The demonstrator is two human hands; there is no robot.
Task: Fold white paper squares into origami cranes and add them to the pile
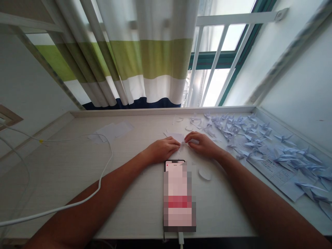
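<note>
White paper (177,136) on tabletop (132,207), at fingertips of left hand (161,150) and right hand (203,144); both part-curled, whether pinching cannot be told. Step judged: folding; next move likely calls for aligned edges, light fingertip pressure

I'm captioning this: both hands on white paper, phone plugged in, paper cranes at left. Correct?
Wrong side: the head view shows the paper cranes at right. The left hand and right hand are on white paper, and the phone is plugged in.
</note>
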